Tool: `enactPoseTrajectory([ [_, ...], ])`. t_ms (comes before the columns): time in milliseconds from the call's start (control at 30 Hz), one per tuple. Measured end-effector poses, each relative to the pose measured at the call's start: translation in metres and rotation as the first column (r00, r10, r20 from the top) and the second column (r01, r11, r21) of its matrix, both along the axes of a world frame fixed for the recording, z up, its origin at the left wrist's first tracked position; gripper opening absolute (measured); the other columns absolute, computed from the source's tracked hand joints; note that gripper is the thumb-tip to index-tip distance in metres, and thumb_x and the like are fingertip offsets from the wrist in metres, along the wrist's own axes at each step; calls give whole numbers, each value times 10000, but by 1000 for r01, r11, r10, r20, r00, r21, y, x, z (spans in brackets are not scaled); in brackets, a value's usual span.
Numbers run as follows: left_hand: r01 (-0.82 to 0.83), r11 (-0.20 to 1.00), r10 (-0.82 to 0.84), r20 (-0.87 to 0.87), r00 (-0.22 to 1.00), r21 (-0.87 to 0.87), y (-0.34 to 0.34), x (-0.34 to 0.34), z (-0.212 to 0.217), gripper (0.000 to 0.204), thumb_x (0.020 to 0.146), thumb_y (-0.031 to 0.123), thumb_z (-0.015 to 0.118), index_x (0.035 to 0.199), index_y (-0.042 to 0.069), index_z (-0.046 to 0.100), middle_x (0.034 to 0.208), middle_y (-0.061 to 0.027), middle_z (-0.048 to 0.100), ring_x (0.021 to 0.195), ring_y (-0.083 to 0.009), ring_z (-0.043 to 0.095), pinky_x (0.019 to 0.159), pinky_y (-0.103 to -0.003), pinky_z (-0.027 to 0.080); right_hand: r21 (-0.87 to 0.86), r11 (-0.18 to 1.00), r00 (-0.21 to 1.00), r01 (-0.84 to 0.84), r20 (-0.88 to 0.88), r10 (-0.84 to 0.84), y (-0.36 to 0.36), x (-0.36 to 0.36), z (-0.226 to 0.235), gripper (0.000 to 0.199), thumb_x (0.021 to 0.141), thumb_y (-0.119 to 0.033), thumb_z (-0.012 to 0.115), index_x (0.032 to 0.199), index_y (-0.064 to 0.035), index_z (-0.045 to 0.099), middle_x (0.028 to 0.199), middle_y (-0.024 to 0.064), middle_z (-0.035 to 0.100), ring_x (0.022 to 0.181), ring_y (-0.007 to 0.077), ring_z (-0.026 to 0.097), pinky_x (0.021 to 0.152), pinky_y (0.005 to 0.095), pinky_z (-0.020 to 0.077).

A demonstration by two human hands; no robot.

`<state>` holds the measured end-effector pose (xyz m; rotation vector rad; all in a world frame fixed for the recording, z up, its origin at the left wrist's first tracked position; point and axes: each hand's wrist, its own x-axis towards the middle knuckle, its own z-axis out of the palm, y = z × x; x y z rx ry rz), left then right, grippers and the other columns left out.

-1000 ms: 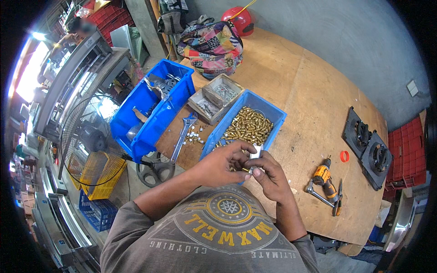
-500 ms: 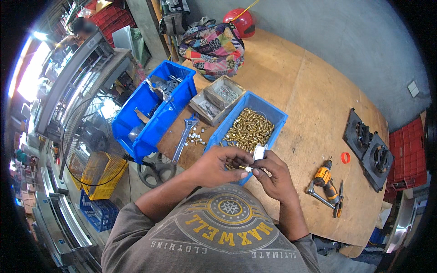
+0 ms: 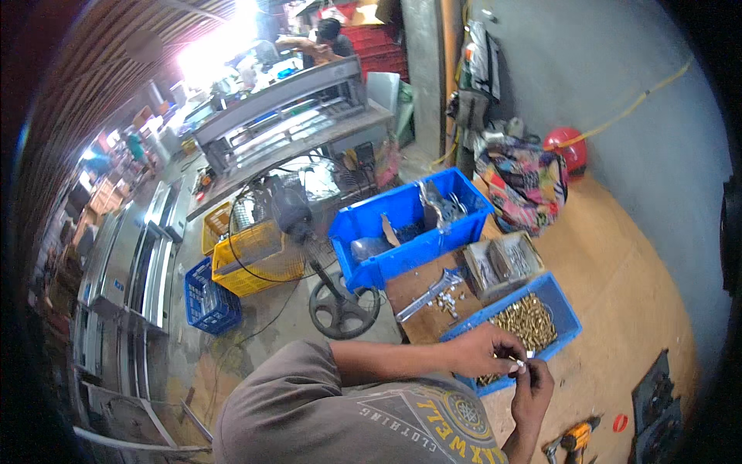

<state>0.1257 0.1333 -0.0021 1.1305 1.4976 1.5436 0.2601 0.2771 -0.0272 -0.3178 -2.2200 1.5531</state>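
Desk: bare plywood top, running along a grey wall.
Far end: patterned fabric bag, a red round object just behind it by the wall.
Left edge: large blue bin with metal parts inside.
Middle: small grey tray of metal pieces, between the two bins.
Near part: second blue bin heaped with brass-coloured fittings.
Between the bins: adjustable wrench, a scatter of small silver screws just beside it.
Near right: orange drill, small red ring, dark metal plate.
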Motion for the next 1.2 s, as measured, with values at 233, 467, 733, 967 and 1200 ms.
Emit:
enactPoseTrajectory([
  [233, -254, 953, 301, -441, 846, 164, 1, 2, -20, 236, 818, 122, 689, 1036, 33, 675, 1012, -137, 685, 951, -313, 660, 836, -399, 520, -372, 927, 998, 46, 49, -30, -7, -7, -20, 116, 950, -86, 553, 993, 19, 579, 861, 31, 570, 783, 126, 501, 684, 283, 439],
  [467, -317, 918, 392, -657, 644, 237, -1, 4, -43, 253, 812, 120, 656, 1056, 58, 629, 985, -120, 623, 937, -339, 616, 798, -435, 516, -395, 919, 996, -5, 77, 39, 6, -25, -55, 198, 931, -174, 615, 1040, -9, 609, 871, 42, 584, 760, 125, 522, 657, 283, 441],
  [733, -228, 954, 299, -650, 698, 194, -10, -2, -39, 299, 826, 149, 660, 1104, 48, 621, 989, -144, 593, 952, -352, 600, 811, -443, 501, -465, 885, 982, 23, 176, 67, 15, -23, -63, 250, 965, -258, 632, 1093, -42, 626, 864, 13, 609, 692, 79, 517, 583, 222, 419],
  [967, -137, 988, 155, -384, 910, 75, -20, -10, -27, 308, 918, 255, 624, 1122, 25, 599, 1022, -161, 636, 954, -327, 621, 813, -424, 497, -333, 924, 979, -189, 7, 202, 10, -23, -52, 233, 981, -186, 594, 1124, -3, 620, 1035, 77, 633, 924, 161, 587, 823, 285, 485],
  [1200, 125, 948, -127, 10, 992, -292, -21, -26, -40, 419, 999, 401, 531, 971, -10, 609, 793, -94, 639, 718, -181, 621, 645, -347, 505, 137, 983, 992, -125, 32, 122, -9, -16, -21, 162, 908, -127, 595, 991, 11, 615, 864, 111, 583, 775, 223, 551, 704, 345, 452],
])
